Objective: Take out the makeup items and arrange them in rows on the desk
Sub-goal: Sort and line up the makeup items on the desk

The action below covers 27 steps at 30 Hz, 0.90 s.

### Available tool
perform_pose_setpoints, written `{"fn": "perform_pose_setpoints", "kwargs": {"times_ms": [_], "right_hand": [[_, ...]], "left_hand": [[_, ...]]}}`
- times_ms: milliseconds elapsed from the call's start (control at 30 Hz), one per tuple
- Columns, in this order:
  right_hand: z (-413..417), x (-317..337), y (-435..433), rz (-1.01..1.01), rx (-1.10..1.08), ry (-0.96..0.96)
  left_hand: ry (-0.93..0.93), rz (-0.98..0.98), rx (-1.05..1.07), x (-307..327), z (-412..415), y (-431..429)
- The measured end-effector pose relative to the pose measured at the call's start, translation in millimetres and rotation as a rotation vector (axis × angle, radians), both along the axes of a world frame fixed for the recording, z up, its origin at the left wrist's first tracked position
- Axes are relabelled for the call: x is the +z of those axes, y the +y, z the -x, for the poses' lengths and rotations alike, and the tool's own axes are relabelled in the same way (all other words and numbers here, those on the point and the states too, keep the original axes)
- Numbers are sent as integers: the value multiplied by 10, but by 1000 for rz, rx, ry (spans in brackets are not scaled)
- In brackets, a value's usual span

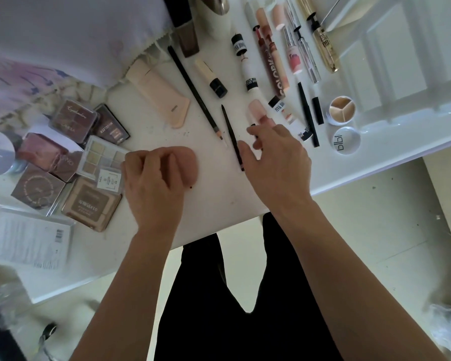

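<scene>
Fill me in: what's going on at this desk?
A person at a white desk is laying out makeup. The left hand grips a pink egg-shaped makeup sponge near the front edge. The right hand, fingers loosely spread, is over a thin dark pencil and holds nothing that I can see. Farther back, slim cosmetic tubes lie side by side. The brown eyeshadow palettes sit clustered at the left, not in a row.

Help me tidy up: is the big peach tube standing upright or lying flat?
Lying flat. The peach tube rests lengthwise on the desk, its whole side showing, left of the long black pencil.
</scene>
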State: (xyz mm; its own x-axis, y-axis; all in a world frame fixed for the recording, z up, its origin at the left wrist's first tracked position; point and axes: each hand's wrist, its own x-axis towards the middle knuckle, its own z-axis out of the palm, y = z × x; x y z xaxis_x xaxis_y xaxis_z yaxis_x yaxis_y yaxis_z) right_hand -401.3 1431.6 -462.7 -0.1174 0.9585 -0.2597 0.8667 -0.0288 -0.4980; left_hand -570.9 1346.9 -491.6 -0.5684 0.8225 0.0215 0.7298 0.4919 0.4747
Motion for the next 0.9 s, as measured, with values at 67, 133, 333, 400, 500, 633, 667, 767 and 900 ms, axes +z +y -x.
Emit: {"fn": "perform_pose_setpoints", "kwargs": {"times_ms": [67, 133, 333, 400, 500, 633, 667, 767, 900], "right_hand": [[142, -31, 26, -22, 50, 23], [292, -78, 86, -33, 103, -23], [541, -223, 154, -43, 108, -103], [562, -238, 127, -5, 66, -23], [513, -188, 64, 92, -52, 190], [312, -60, -25, 286, -231, 463], [271, -52, -41, 349, -253, 521], [180, -52, -104, 417, -251, 626], [6, 90, -299, 504, -236, 691]], "left_hand": [[-6, -61, -41, -56, 35, -31], [-29, -116, -75, -97, 41, -20], [-68, -144, -80, -123, 76, -6], [-67, -155, -74, -117, 98, -21], [-94, -156, -60, -118, 151, -28], [-155, -126, -52, -138, 136, -46], [-167, -98, -54, -133, 148, -37], [-250, 120, -28, -31, 227, 61], [-996, 118, 357, 447, 116, 110]]}}
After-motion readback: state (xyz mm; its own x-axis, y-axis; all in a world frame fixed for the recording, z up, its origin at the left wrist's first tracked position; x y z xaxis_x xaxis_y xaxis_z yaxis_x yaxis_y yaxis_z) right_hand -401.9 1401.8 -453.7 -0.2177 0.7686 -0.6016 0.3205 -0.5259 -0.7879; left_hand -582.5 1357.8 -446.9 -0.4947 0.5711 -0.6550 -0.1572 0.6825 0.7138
